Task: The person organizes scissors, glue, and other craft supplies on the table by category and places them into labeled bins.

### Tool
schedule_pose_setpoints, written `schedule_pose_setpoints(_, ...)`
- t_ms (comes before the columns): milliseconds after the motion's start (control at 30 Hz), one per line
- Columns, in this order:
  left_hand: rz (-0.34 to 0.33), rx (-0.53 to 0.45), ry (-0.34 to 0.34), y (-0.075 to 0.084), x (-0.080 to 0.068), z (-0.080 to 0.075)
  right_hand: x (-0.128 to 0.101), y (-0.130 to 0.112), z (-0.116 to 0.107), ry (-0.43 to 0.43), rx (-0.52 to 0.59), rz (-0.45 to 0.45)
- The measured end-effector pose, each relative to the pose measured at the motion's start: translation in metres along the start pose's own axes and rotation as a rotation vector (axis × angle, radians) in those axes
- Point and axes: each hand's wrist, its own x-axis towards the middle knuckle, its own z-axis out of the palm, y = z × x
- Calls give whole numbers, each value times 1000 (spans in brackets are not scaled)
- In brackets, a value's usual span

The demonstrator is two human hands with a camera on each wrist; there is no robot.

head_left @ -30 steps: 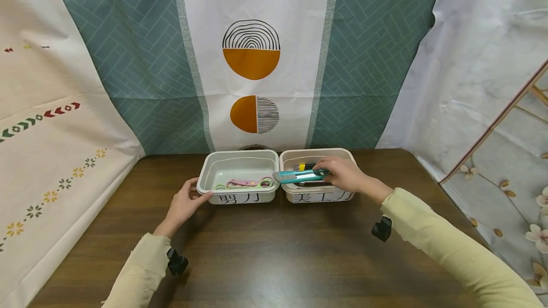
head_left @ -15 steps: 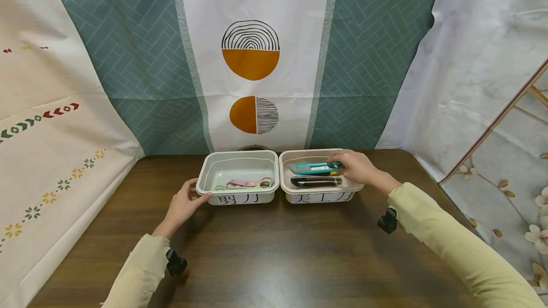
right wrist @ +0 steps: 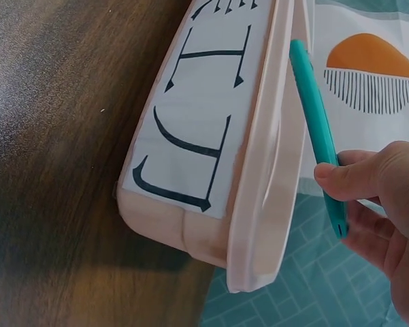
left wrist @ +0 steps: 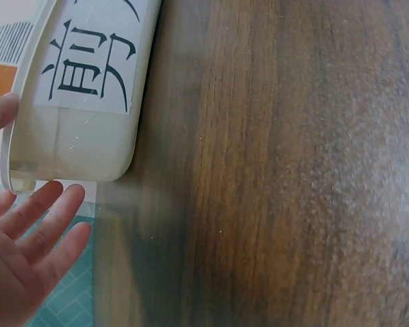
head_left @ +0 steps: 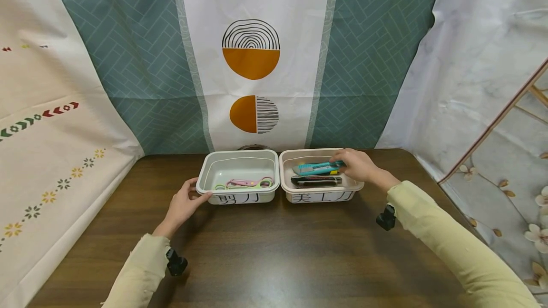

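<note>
In the head view, my right hand (head_left: 357, 165) pinches the end of a teal utility knife (head_left: 311, 169) over the right bin (head_left: 359, 187). The right wrist view shows the thumb and fingers on the knife (right wrist: 314, 112), close above the bin's rim. A black utility knife (head_left: 317, 182) lies in that bin, and a yellow piece (head_left: 334, 173) shows under the teal one. My left hand (head_left: 181, 206) rests at the left bin's (head_left: 205, 193) near left corner. In the left wrist view its thumb touches the rim, fingers extended beside the end wall. Pink and green scissors (head_left: 248, 183) lie inside.
Both bins stand side by side at the back of a brown wooden table (head_left: 274, 251), with labels on their front walls. A patterned cloth (head_left: 254, 61) hangs right behind them. A pale cloth (head_left: 64, 156) borders the left and a floral cloth (head_left: 488, 84) the right.
My right hand has moved right with the teal utility knife, from over the gap between the bins to over the right bin, then lowered slightly. The left hand stays at the left bin.
</note>
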Motion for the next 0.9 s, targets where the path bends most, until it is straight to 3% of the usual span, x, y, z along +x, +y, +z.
schedule_pose_setpoints(267,-3,-2,6,1,0,1,4,3,6,8,25,-13)
schedule_pose_setpoints(700,-2,-6,10,-1,2,3,12,-2,17,-29,98,38)
schedule_pose_setpoints(900,-6,-5,11,-1,3,3,17,1,25,-15,106,-15)
